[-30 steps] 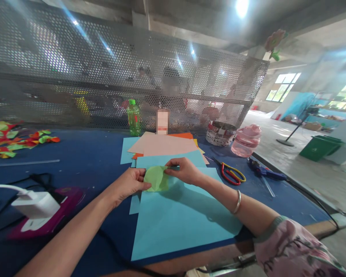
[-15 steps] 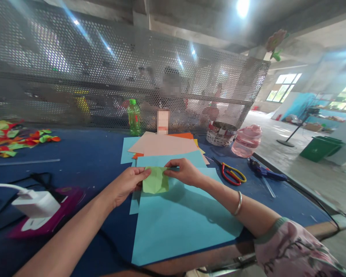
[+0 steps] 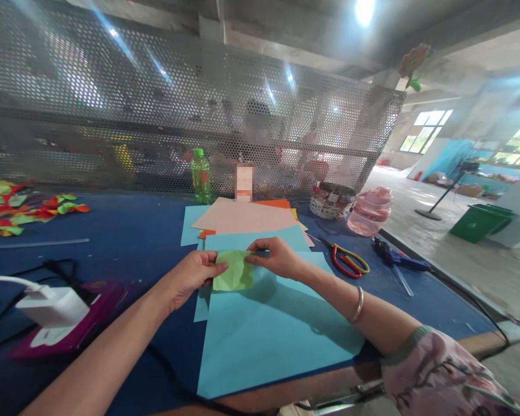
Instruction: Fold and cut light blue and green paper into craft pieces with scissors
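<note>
Light green paper (image 3: 234,271), a small piece with a fold line, lies on a large sky-blue card sheet (image 3: 260,341), between the two hands. The left hand (image 3: 190,278) is half closed and pinches the paper's left edge with its fingers. The right hand (image 3: 274,258) is also half closed, and its fingertips (image 3: 253,245) press the top edge of the paper. A silver bangle (image 3: 357,304) sits on the right wrist. The hands are near each other, with only the paper between them.

The blue sheet gives open room below the hands, and its lower edge reaches near the edge of the navy table (image 3: 112,231). To the right, red-and-yellow scissors (image 3: 349,260) lie well apart from the right hand, beside a blue glue gun (image 3: 394,257). To the left is a white charger (image 3: 52,306). Farther ahead are pink paper sheets (image 3: 242,216), a green bottle (image 3: 200,176) and a pink plastic bottle (image 3: 370,212).
</note>
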{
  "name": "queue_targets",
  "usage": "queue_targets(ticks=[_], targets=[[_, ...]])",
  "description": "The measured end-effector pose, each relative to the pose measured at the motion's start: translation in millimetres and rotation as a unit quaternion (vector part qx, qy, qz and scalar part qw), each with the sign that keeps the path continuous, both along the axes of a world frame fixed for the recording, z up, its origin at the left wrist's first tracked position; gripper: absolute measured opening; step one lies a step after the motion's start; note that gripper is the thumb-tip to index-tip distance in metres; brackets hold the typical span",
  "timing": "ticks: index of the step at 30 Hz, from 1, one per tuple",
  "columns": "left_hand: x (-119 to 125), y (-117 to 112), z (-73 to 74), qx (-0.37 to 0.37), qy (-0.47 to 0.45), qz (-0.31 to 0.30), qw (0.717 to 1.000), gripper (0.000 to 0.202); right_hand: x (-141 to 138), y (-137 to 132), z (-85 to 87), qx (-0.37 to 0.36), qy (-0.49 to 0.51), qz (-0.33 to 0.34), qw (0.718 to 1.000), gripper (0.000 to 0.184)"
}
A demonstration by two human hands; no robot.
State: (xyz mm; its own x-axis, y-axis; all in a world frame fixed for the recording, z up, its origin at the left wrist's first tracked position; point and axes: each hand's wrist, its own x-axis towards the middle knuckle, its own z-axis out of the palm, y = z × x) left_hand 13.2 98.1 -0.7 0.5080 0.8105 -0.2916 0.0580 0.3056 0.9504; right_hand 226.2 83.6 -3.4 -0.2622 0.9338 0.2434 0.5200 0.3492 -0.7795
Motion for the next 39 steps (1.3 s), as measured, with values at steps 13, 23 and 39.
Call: queue_targets(ticks=[13,23,39], targets=[[-0.6,1.5,-0.5,0.001,0.017,-0.001,1.000,0.043,0.8,1.6,-1.1,0.014,0.001,-0.012,1.000,0.011],[1.3,0.2,-2.0,-0.005,0.062,0.000,0.998,0.045,4.0,6.5,-1.6,0.072,-0.010,-0.039,0.997,0.009],[1.7,0.5,-3.9,0.005,0.084,0.003,0.996,0.043,2.9,3.6,3.9,0.083,-0.029,-0.055,0.995,0.009]])
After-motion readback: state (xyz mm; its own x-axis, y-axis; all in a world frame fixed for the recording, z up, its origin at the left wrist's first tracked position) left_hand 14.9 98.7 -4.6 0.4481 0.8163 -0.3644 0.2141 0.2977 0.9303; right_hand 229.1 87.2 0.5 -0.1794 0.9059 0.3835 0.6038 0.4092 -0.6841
